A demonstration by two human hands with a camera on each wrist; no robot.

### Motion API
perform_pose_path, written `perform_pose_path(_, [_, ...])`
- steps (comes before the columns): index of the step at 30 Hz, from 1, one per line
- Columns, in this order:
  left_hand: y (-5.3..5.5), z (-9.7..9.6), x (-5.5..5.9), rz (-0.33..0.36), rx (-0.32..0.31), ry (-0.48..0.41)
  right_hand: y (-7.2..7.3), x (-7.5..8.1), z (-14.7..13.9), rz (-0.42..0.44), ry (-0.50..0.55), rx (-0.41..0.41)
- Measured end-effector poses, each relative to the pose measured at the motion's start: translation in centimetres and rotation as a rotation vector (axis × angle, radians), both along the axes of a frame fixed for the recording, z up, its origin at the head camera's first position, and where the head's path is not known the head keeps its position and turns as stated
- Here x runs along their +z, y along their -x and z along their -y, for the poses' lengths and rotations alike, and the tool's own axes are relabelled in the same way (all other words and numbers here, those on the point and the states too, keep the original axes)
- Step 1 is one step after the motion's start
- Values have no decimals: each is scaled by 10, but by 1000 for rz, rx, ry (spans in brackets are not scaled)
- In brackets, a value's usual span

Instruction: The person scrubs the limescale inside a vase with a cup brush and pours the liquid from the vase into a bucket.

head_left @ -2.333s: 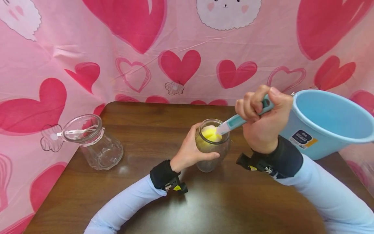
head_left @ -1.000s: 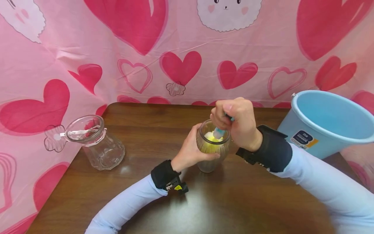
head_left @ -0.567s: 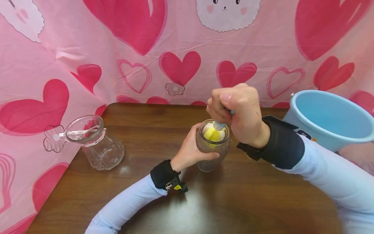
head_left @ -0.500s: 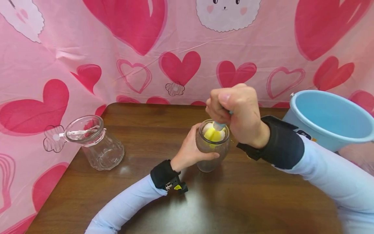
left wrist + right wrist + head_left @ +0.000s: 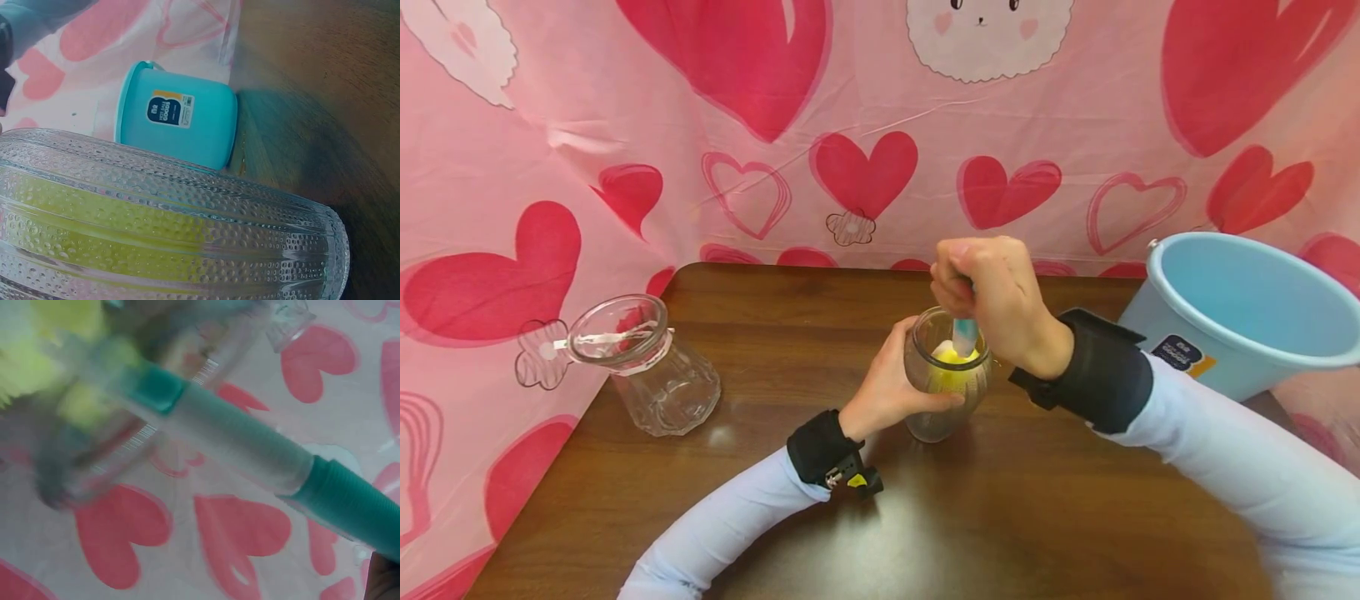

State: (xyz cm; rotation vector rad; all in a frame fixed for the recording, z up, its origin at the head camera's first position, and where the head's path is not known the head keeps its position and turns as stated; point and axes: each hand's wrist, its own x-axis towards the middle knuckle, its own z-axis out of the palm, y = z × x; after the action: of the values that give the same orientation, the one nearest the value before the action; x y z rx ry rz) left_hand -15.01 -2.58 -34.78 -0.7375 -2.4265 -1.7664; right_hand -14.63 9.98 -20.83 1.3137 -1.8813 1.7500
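Note:
In the head view my left hand [image 5: 887, 387] is wrapped round a textured glass jar [image 5: 934, 423] that stands on the table, tilted slightly. Above its mouth, my right hand [image 5: 1003, 304] grips the handle of a sponge bottle brush [image 5: 964, 337], which points steeply down. The brush's yellow and white sponge head [image 5: 953, 358] is inside the jar, just below the rim. Through the dimpled glass, the left wrist view shows the yellow sponge [image 5: 106, 231] reaching partway down. A teal and white handle [image 5: 244, 437] crosses the right wrist view, where the rim and sponge are blurred.
A second clear glass jar [image 5: 673, 398] with a ribbon round its neck stands at the left of the brown wooden table [image 5: 760, 517]. A light blue bucket [image 5: 1225, 350] is at the right, near my right forearm. A pink heart-patterned cloth [image 5: 880, 100] hangs behind.
From further right, my right hand has moved over the jar and the handle now stands steeper. Since half a second ago the sponge has gone lower into the jar. My left hand stays put.

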Motion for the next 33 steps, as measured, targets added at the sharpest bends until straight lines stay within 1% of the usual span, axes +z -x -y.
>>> perform_pose_path(5, [0, 0, 0, -17, 1, 10, 2, -10, -4, 76, -2, -50])
perform_pose_path(10, [-2, 0, 1, -13, 4, 7, 8, -26, -9, 114, 1, -54])
perform_pose_path(14, [-2, 1, 1, -8, 8, 1, 12, -37, -13, 111, 4, -53])
perform_pose_path(18, [-1, 1, 1, -10, 12, 3, 14, -42, -13, 103, 13, -68])
perform_pose_path(22, [0, 1, 1, -12, 8, -1, 14, -38, -12, 110, -10, -105])
perform_pose_path(25, [0, 0, 1, -13, 10, 13, 14, -31, -10, 123, -10, -129])
perform_pose_path(28, [0, 0, 1, -15, 14, 20, 13, -19, -8, 132, 15, -125])
perform_pose_path(33, [-1, 0, 2, -28, 18, 13, 11, 6, -4, 140, 39, -124])
